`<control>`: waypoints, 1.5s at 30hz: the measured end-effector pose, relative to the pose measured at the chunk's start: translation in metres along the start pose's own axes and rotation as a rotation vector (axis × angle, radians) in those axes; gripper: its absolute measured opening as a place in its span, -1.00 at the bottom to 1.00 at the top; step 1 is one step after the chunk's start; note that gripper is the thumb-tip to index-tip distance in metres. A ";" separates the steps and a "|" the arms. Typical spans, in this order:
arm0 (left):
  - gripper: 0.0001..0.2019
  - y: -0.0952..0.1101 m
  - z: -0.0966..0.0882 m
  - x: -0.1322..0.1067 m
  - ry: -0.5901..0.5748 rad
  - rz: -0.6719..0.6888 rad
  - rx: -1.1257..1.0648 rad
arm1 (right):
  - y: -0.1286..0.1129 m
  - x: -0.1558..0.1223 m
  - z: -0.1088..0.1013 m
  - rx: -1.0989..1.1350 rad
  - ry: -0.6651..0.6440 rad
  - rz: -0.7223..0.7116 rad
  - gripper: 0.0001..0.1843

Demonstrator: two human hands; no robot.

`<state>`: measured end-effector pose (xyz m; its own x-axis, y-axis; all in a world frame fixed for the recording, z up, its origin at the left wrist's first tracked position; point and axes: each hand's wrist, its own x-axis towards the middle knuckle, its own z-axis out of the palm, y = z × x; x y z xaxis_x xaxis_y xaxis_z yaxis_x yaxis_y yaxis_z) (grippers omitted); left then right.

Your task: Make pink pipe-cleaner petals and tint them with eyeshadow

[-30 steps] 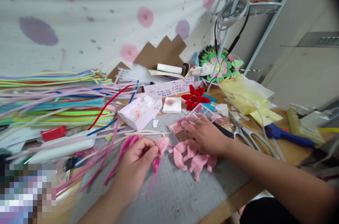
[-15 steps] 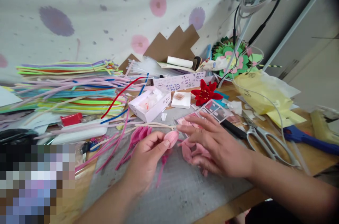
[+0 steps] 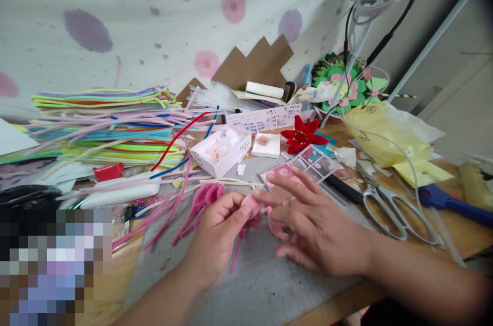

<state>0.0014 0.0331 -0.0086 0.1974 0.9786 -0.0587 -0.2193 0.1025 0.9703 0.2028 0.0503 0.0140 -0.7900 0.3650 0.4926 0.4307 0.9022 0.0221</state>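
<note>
My left hand (image 3: 217,236) pinches a light pink fuzzy petal (image 3: 251,205) between thumb and fingers, above the grey mat (image 3: 215,298). From the right, my right hand (image 3: 323,228) reaches over with its fingers stretched out, the index fingertip at the petal's upper edge. Several more light pink petals (image 3: 276,224) show partly behind the right hand's fingers; whether they touch that hand is hidden. Below the pinched petal a darker pink stem (image 3: 238,253) hangs or lies. Dark pink looped petals with stems (image 3: 207,197) lie just beyond my left hand.
Bundles of coloured pipe cleaners (image 3: 115,131) are stacked at the left. A white box (image 3: 220,154), a red flower (image 3: 303,134) and a clear-lidded palette (image 3: 318,161) stand behind the hands. Scissors (image 3: 393,208) and a blue-handled tool (image 3: 454,205) lie to the right.
My right index finger has come down onto the petal's edge, and the petal is now more covered. The whole view has shifted slightly.
</note>
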 end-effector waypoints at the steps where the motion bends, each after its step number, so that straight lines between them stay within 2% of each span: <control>1: -0.84 -0.001 -0.001 0.000 -0.003 0.011 0.025 | -0.001 0.001 0.000 0.002 0.002 0.019 -0.58; 6: -0.87 -0.004 -0.004 0.001 -0.016 0.043 0.072 | -0.003 0.002 0.000 0.006 -0.003 -0.018 -0.58; 8: -0.86 -0.004 -0.004 0.001 -0.014 0.037 0.051 | -0.001 0.001 0.000 -0.001 0.011 0.019 -0.54; 11: -0.86 -0.002 -0.001 0.000 -0.007 0.015 -0.021 | -0.003 0.000 0.000 -0.014 0.034 0.045 -0.48; 16: -0.89 0.003 0.004 0.000 0.038 -0.048 -0.226 | 0.000 -0.002 0.001 -0.055 0.009 -0.053 -0.59; 18: -0.88 0.004 0.005 0.001 0.039 -0.076 -0.278 | 0.013 -0.008 0.006 -0.075 0.004 0.024 -0.56; 20: -0.88 0.005 0.005 0.002 0.031 -0.093 -0.293 | 0.034 -0.017 0.012 -0.104 -0.011 0.180 -0.54; 22: -0.89 0.005 0.004 0.003 0.046 -0.102 -0.291 | 0.055 -0.026 0.019 -0.125 -0.088 0.336 -0.61; 24: -0.92 0.005 0.003 0.003 0.085 -0.109 -0.282 | 0.070 -0.033 0.023 -0.131 -0.181 0.409 -0.67; 26: -0.92 0.004 0.002 0.004 0.123 -0.113 -0.272 | 0.077 -0.035 0.025 -0.141 -0.245 0.417 -0.70; 32: -0.90 0.002 0.000 0.006 0.116 -0.110 -0.247 | 0.071 -0.028 0.022 -0.129 -0.280 0.370 -0.71; 36: -0.91 0.002 0.000 0.005 0.132 -0.093 -0.242 | 0.070 -0.027 0.021 -0.210 -0.305 0.389 -0.73; 39: -0.90 0.002 0.000 0.005 0.131 -0.093 -0.224 | 0.069 -0.027 0.023 -0.197 -0.326 0.321 -0.71; 41: -0.90 0.002 0.001 0.005 0.136 -0.088 -0.217 | 0.069 -0.027 0.023 -0.203 -0.327 0.328 -0.70; 43: -0.89 0.004 0.002 0.004 0.145 -0.087 -0.212 | 0.065 -0.026 0.020 -0.213 -0.286 0.362 -0.70; 45: -0.88 0.005 0.004 0.003 0.138 -0.093 -0.203 | 0.056 -0.023 0.015 -0.160 -0.191 0.323 -0.70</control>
<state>0.0044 0.0364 -0.0032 0.0969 0.9770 -0.1902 -0.3961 0.2132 0.8931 0.2385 0.0957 -0.0087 -0.6631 0.6735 0.3266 0.7206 0.6925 0.0352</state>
